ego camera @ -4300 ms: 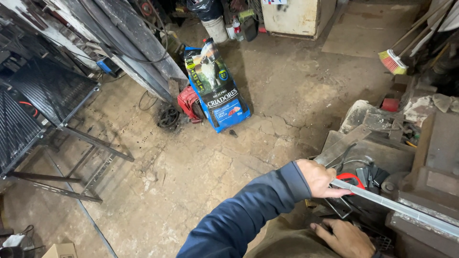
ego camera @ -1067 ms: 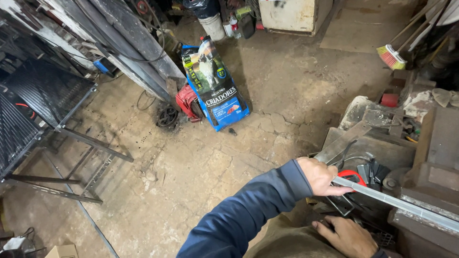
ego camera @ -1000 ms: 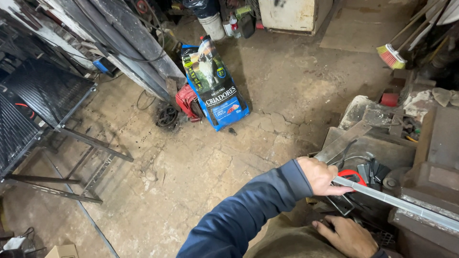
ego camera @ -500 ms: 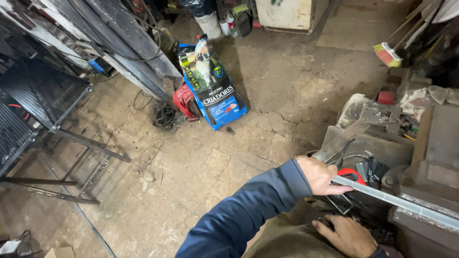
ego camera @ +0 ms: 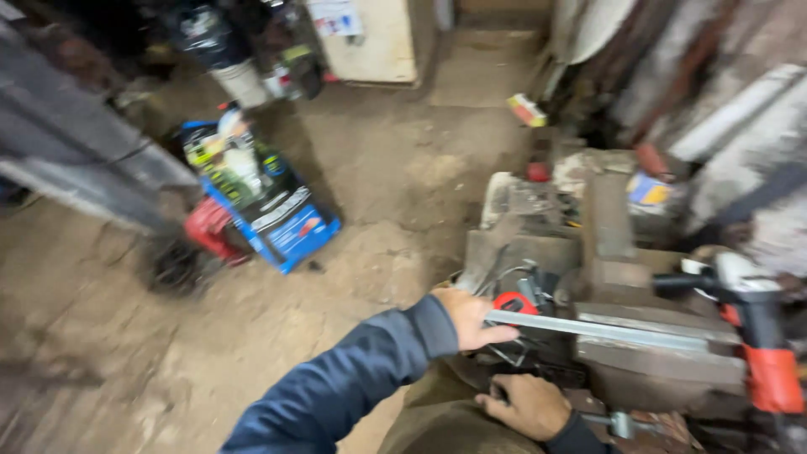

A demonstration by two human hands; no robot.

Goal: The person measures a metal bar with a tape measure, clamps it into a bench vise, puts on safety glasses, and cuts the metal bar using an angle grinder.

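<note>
The left hand [ego camera: 471,318] gripped the free end of a flat metal bar [ego camera: 601,329], fingers curled over the top edge and thumb underneath, so far as the blur allowed. The bar ran from that hand into the bench vise [ego camera: 647,336], lying level across its jaws. The right hand [ego camera: 525,405] sat below and in front of the vise, fingers folded around something dark near the vise screw handle [ego camera: 620,423]; whether it truly held that handle could not be told.

To do this step well, the bar wanted keeping flat and square to the vise while the clamp was worked (a tilted strip would bite on one edge only and twist loose). In my judgement the left hand was best kept well out from the jaws, steadying rather than pushing.

The bar looked thin, straight and pale grey, with a dull sheen, its far end hidden where it entered the vise. Just under its free end lay a red-rimmed round object [ego camera: 514,303] among dark wires. To the right of the vise an angle grinder [ego camera: 752,336] with a red and white body lay close by. Well to the left of the vise, on the dirt floor [ego camera: 277,336], a blue bag [ego camera: 269,210] leaned.
</note>
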